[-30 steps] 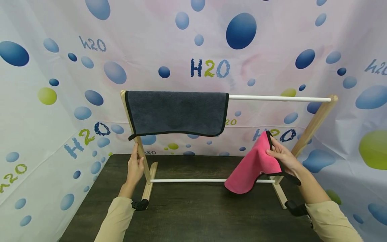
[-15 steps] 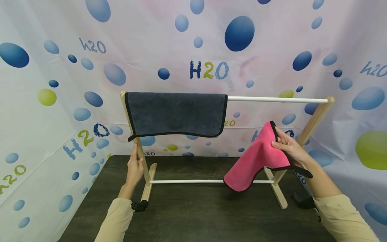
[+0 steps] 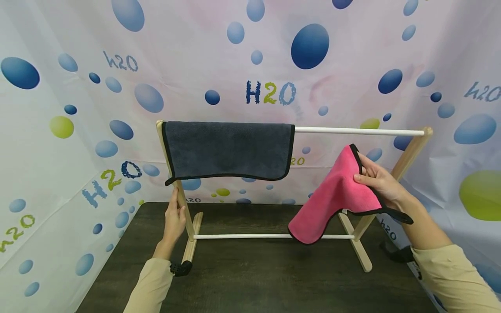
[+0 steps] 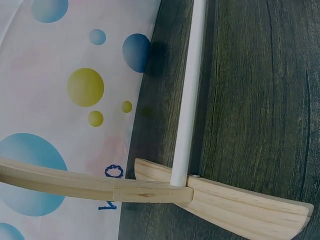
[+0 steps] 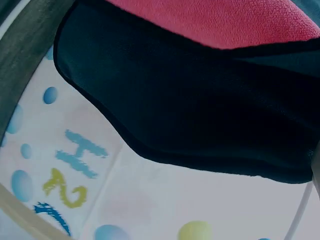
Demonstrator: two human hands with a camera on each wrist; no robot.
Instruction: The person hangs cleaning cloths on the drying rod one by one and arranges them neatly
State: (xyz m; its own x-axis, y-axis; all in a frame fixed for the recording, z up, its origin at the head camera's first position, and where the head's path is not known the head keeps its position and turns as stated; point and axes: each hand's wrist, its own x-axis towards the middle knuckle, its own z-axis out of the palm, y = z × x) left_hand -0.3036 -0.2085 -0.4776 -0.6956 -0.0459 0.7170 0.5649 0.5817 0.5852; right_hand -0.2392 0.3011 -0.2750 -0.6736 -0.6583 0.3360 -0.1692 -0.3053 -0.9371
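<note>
My right hand (image 3: 385, 184) grips a pink cloth (image 3: 336, 191) with black edging near its upper corner, thumb in front. The cloth hangs down to the left, its lower end in front of the lower white rod (image 3: 242, 236). In the right wrist view its dark underside (image 5: 175, 110) fills the middle; the hand is not visible there. My left hand (image 3: 174, 221) touches the left wooden post (image 3: 184, 204) of a drying rack, its visible fingers fairly straight along the post. A dark grey cloth (image 3: 228, 150) with black edging hangs over the left part of the upper white rod (image 3: 360, 131).
The rack stands on a dark wooden table (image 3: 250, 278) on flat wooden feet (image 4: 250, 205). Its right post (image 3: 411, 152) leans behind the right hand. A white curtain (image 3: 352, 43) with blue and green spots surrounds the back and sides.
My right hand has lifted the pink cloth upward and slightly right, toward the upper rod. The left hand stays at the post. The head view has shifted slightly.
</note>
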